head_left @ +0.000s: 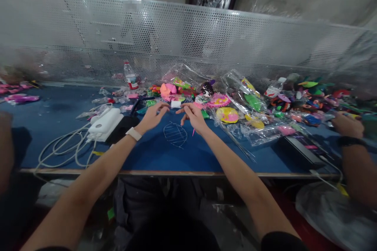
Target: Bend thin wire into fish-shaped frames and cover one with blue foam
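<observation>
My left hand (153,116), with a white band at the wrist, reaches over the blue table with its fingers stretched forward and apart. Facing it, my right hand (193,117) has its fingers spread, the index pointing left. Between the fingertips is a small white block-like piece (176,104); whether a fingertip touches it I cannot tell. Nearer to me, a leaf-shaped wire frame (175,135) with cross wires lies on the table. A thin pink stick (193,132) shows just below my right hand.
A white power adapter (105,124) with coiled cables lies left. Bagged colourful clay pieces (226,115), thin wires (237,141) and bottles (130,76) line the back, before a perforated metal screen (176,39). A black box (303,151) and another person's hand (349,124) are right.
</observation>
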{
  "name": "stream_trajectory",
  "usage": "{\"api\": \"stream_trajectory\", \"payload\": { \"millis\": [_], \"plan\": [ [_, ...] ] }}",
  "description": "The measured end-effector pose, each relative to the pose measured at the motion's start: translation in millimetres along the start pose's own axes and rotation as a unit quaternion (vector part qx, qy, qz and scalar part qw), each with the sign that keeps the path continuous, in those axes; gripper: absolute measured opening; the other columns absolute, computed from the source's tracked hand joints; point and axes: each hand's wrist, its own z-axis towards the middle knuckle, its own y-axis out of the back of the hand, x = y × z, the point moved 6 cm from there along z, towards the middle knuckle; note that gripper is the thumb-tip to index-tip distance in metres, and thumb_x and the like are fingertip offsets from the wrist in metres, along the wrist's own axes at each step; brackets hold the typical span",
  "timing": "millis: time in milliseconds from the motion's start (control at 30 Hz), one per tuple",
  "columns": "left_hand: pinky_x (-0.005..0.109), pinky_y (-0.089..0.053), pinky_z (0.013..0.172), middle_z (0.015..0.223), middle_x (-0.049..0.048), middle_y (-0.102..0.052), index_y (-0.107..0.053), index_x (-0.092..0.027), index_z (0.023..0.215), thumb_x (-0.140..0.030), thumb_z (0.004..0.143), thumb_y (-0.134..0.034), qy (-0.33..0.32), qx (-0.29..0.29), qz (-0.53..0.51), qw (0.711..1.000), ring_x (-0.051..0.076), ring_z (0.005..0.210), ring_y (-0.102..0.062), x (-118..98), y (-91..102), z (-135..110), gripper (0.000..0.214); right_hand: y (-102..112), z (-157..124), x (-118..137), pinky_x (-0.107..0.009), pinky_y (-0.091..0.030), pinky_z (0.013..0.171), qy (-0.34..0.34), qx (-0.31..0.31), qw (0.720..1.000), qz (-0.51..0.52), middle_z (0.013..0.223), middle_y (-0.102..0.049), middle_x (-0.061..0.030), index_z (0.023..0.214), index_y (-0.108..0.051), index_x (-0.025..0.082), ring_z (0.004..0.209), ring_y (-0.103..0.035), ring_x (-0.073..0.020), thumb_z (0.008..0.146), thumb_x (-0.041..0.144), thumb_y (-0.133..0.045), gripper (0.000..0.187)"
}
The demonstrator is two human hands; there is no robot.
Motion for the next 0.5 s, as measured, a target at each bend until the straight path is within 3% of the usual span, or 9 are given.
{"api": "stream_trajectory", "payload": {
  "millis": [100, 167, 267, 400, 500],
  "plan": [
    [0.038, -0.059, 0.092, 0.104, 0.0100, -0.080, -0.068, -0.018, 0.122, -0.048, 0.106, -0.056, -0.013, 0.064, -0.098, 0.993, 0.024, 0.097, -0.077, -20.1, -29.9, -7.9, 0.036, -4.0, -1.4, -3.6, -0.031, -0.061, 0.056, -0.005, 0.019, 1.000, -0.002, 0.096, -0.079, -0.0026, 0.113, -0.064, 0.024, 0.051, -0.071, -0.0148, 0.091, 0.080, -0.070, 0.061],
    [0.035, -0.060, 0.080, 0.088, 0.0065, -0.078, -0.068, -0.017, 0.116, -0.043, 0.103, -0.062, 0.001, 0.061, -0.124, 0.990, 0.021, 0.080, -0.075, -21.2, -37.6, -10.3, 0.030, -3.2, -2.0, -4.3, -0.030, -0.060, 0.055, 0.001, 0.017, 1.000, -0.019, 0.092, -0.078, -0.0021, 0.111, -0.067, 0.023, 0.051, -0.072, -0.0153, 0.090, 0.079, -0.072, 0.060],
    [0.032, -0.057, 0.068, 0.073, 0.0025, -0.073, -0.069, -0.018, 0.109, -0.037, 0.102, -0.063, 0.018, 0.058, -0.132, 0.989, 0.017, 0.064, -0.069, -15.6, -37.1, -9.8, 0.021, 1.6, -2.6, -5.0, -0.029, -0.058, 0.051, 0.009, -0.005, 0.998, -0.064, 0.088, -0.075, -0.0018, 0.111, -0.072, 0.022, 0.050, -0.071, -0.0155, 0.091, 0.079, -0.071, 0.061],
    [0.031, -0.056, 0.063, 0.069, 0.0020, -0.072, -0.070, -0.018, 0.107, -0.036, 0.101, -0.063, 0.017, 0.047, -0.124, 0.991, 0.016, 0.057, -0.066, -12.1, -27.0, -6.3, 0.021, 10.5, -2.6, -3.8, -0.029, -0.052, 0.045, 0.017, -0.014, 0.988, -0.151, 0.080, -0.075, -0.0008, 0.119, -0.076, 0.022, 0.043, -0.064, -0.0144, 0.098, 0.076, -0.064, 0.060],
    [0.031, -0.055, 0.061, 0.067, 0.0026, -0.071, -0.071, -0.018, 0.100, -0.036, 0.100, -0.064, 0.024, 0.039, -0.115, 0.992, 0.016, 0.056, -0.066, -9.3, -20.1, -4.1, 0.019, 24.3, -1.0, 2.8, -0.030, -0.056, 0.055, 0.042, -0.006, 0.956, -0.291, 0.078, -0.078, -0.0005, 0.124, -0.080, 0.024, 0.047, -0.066, -0.0153, 0.110, 0.058, -0.057, 0.043]
  ]
}}
